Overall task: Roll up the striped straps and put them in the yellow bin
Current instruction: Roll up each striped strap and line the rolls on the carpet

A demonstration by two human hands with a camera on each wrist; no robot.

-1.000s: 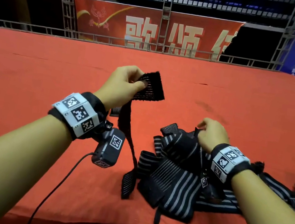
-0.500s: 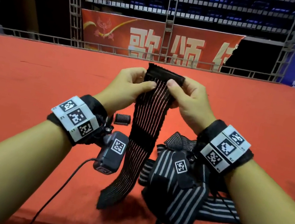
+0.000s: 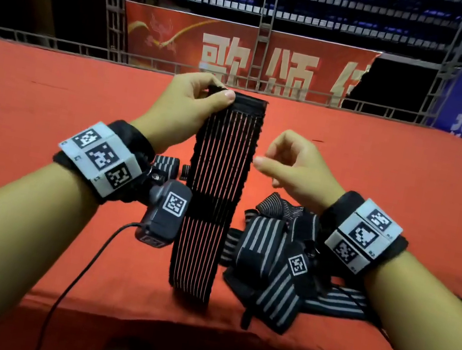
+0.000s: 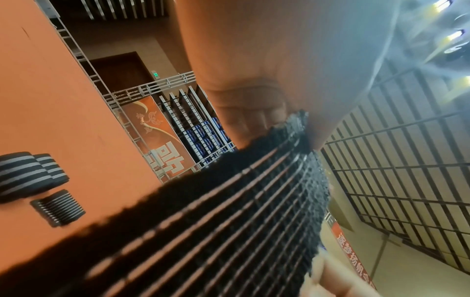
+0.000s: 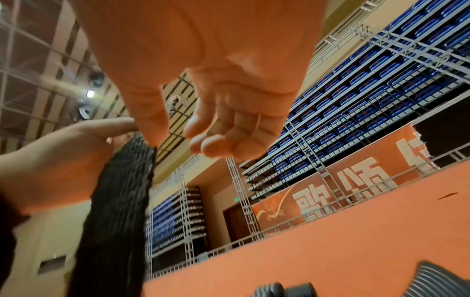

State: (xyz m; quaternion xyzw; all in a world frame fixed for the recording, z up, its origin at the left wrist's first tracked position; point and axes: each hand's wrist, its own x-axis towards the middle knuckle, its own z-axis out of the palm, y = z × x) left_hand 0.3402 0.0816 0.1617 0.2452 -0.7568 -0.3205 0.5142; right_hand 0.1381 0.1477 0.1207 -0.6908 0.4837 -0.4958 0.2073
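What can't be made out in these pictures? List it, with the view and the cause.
- Yellow bin: in no view.
- Rolled straps, head view: partly behind the left wrist; their count is unclear.
- Strap pile, head view: overlapped and partly under the right wrist, uncountable.
- Hanging strap, left wrist view: near part blurred; the left hand pinches its top.
- Right hand: holds nothing.

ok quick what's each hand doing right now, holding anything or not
Left hand: pinches the top end of the hanging striped strap.
Right hand: holds nothing, fingers loosely curled beside the strap.
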